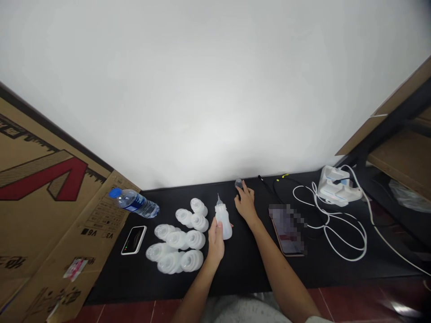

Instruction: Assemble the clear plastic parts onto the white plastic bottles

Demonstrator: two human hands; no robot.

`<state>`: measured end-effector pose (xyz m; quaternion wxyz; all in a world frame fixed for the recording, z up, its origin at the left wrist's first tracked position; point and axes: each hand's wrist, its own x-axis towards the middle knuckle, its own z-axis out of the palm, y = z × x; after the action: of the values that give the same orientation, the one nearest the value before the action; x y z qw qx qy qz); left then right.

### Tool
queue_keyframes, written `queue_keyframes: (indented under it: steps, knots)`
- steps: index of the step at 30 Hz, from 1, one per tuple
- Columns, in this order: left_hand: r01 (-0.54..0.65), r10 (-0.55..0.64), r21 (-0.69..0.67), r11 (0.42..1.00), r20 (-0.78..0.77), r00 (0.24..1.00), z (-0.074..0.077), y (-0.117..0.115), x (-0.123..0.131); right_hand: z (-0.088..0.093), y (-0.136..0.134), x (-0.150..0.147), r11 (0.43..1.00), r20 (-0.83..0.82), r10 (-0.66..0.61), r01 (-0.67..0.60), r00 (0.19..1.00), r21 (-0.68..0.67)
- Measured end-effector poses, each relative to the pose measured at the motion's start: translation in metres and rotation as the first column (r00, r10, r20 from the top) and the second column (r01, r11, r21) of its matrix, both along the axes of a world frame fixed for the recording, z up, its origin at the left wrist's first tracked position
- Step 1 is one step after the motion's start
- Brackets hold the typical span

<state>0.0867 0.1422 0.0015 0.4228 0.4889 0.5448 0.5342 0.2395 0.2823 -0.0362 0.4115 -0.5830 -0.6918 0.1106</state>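
Note:
My left hand [216,242] is wrapped round a translucent white squeeze bottle [223,224], held nearly upright with its thin pointed clear nozzle bare at the top. Farther back on the black table, near the wall, a small clear cap [239,182] is between the fingertips of my right hand [246,200]. To the left of the held bottle stand several similar white bottles [191,260], grouped close together in rough rows with clear caps on top.
At the left are a blue-capped water bottle [136,202], a small white-framed device [134,240] and a cardboard box [60,215]. On the right lie a phone or tablet [286,231], a coiled white cable [350,259] and a white power strip [336,186]. A white wall [215,89] rises behind.

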Motion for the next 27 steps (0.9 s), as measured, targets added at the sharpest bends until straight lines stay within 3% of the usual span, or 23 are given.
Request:
queue_keyframes:
  steps: [6, 14, 27]
  knots:
    - [0.034, -0.034, -0.002, 0.999, 0.05, 0.998, -0.004, 0.0, 0.001, 0.011, -0.003, 0.007, 0.999, -0.011, 0.042, -0.043, 0.999, -0.003]
    - [0.026, -0.025, -0.017, 1.0, 0.047, 0.999, -0.002, 0.0, 0.002, 0.028, -0.01, 0.003, 0.993, 0.1, 0.112, -0.108, 0.989, -0.043]
    - [0.036, -0.035, -0.007, 0.999, 0.057, 0.998, -0.012, 0.0, 0.001, 0.043, -0.021, 0.006, 0.992, 0.003, 0.117, -0.117, 0.993, 0.04]
